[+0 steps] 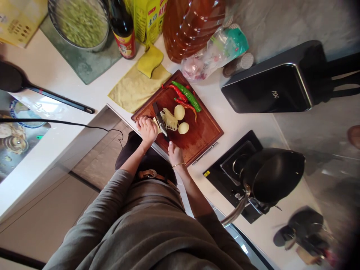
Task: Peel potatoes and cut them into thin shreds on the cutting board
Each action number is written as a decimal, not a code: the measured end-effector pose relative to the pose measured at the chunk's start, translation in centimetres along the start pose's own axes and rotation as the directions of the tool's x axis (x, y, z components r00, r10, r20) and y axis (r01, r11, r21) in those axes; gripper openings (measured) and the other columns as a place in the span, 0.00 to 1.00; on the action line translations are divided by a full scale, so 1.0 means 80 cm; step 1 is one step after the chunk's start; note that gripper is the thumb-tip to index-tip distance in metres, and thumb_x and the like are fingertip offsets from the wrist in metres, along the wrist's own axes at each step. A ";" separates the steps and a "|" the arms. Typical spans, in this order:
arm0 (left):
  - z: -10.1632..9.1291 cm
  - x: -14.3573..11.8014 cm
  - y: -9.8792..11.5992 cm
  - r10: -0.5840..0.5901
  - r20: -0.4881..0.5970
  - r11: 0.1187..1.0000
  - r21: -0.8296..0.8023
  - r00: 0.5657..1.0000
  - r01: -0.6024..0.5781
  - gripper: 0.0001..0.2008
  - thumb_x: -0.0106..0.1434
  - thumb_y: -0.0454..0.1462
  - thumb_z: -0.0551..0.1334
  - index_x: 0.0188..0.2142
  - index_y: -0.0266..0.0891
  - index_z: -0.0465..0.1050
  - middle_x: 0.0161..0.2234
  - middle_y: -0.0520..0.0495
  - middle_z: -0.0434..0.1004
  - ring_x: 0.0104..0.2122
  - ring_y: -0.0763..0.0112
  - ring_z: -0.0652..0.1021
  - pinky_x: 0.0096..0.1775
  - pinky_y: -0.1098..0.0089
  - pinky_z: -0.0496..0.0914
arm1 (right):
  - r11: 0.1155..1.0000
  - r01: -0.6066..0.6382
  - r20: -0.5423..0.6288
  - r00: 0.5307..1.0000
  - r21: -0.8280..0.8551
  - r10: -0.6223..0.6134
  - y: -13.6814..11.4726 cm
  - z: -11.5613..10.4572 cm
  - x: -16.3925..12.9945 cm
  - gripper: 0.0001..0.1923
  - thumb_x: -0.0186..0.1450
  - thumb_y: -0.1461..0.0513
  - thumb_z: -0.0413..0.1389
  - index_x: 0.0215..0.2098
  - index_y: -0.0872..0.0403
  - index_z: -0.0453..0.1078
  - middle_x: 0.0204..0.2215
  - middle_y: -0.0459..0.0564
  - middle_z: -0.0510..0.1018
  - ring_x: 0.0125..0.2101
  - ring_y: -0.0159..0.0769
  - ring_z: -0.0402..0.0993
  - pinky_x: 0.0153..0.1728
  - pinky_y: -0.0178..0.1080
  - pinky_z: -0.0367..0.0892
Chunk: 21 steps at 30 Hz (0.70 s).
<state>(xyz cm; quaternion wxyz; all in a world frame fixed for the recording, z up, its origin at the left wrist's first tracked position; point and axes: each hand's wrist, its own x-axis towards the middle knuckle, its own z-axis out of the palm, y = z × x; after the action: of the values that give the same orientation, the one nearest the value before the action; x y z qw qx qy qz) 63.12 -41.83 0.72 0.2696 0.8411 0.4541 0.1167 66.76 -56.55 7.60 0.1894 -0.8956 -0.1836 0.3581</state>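
Observation:
My left hand [147, 129] is closed over a piece of peeled potato [156, 125] near the board's left edge, its fingertips close to the blade. In my right hand [174, 153] is the handle of a kitchen knife [160, 118], whose dark blade lies against the potato. Pale potato strips [170, 119] lie just beyond the blade. Two round peeled potatoes, one [179, 112] above the other [183, 128], rest beside the strips. A green chili [187, 96] and several red chilies [180, 91] lie at the far side of the wooden cutting board [194, 144].
A wok [277, 176] stands on the black cooktop [222, 165] at right. Behind the board are a yellow cloth [126, 88], an oil jug [188, 30], a sauce bottle [123, 37] and a black knife block [270, 86]. A spatula [56, 95] lies by the sink at left.

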 end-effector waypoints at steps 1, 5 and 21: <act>0.000 0.000 0.000 0.000 -0.002 1.000 0.000 1.000 0.000 0.11 0.60 0.37 0.52 0.40 0.36 0.66 0.47 0.35 0.70 0.56 0.55 0.64 0.58 0.53 0.50 | 1.000 0.001 0.006 1.000 0.002 -0.001 -0.001 0.001 -0.001 0.40 0.67 0.44 0.26 0.32 0.58 0.74 0.21 0.56 0.76 0.23 0.35 0.71 0.27 0.35 0.59; 0.002 0.000 0.000 0.003 -0.013 1.000 0.017 1.000 -0.003 0.11 0.61 0.37 0.52 0.40 0.36 0.67 0.47 0.35 0.70 0.56 0.55 0.64 0.59 0.53 0.49 | 1.000 -0.011 0.031 0.999 0.000 0.011 -0.005 0.004 -0.001 0.42 0.66 0.43 0.25 0.34 0.58 0.73 0.21 0.55 0.76 0.23 0.35 0.72 0.27 0.34 0.59; 0.003 -0.001 -0.002 -0.021 0.043 1.000 0.002 0.999 0.021 0.12 0.62 0.38 0.50 0.41 0.36 0.66 0.49 0.35 0.68 0.58 0.57 0.62 0.59 0.54 0.46 | 0.993 -0.009 0.002 1.000 -0.116 0.009 -0.016 0.019 0.028 0.33 0.70 0.50 0.32 0.36 0.59 0.74 0.27 0.59 0.79 0.27 0.37 0.75 0.27 0.34 0.56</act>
<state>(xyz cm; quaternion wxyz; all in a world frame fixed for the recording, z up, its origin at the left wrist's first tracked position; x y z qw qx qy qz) 63.12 -41.90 0.43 0.2800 0.8387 0.4572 0.0952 66.94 -54.09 5.89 0.1352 -0.9055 -0.2004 0.3488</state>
